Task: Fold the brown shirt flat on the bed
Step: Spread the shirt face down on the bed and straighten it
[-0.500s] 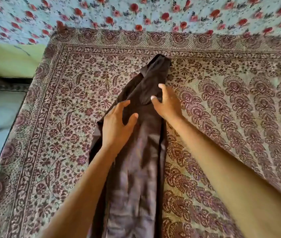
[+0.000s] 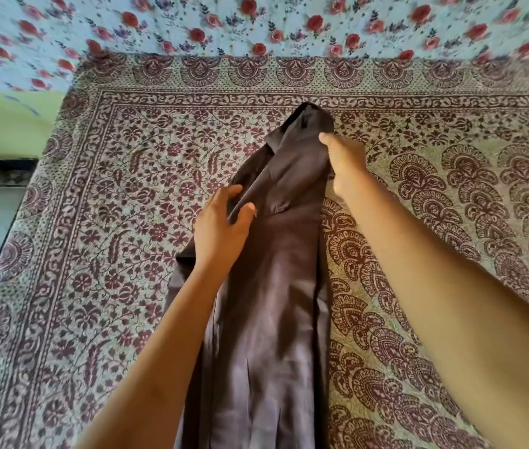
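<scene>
The brown shirt (image 2: 266, 312) lies as a long narrow strip down the middle of the bed, its collar end (image 2: 311, 121) pointing away from me. My left hand (image 2: 221, 228) pinches a fold of the shirt's upper left side between thumb and fingers. Higher up, my right hand (image 2: 342, 160) grips the shirt's right edge just below the collar, lifting the cloth a little. The shirt's lower end runs out of the frame at the bottom.
The bed is covered by a maroon-and-cream patterned bedspread (image 2: 111, 222). A light-blue sheet with red roses (image 2: 256, 24) lies beyond it at the far side. The bed's left edge (image 2: 7, 234) drops to a pale floor; a green surface (image 2: 7, 124) sits at the far left.
My right hand has moved up toward the collar and closed on the shirt's edge. My left hand has closed on a fold of cloth that it was only resting on before.
</scene>
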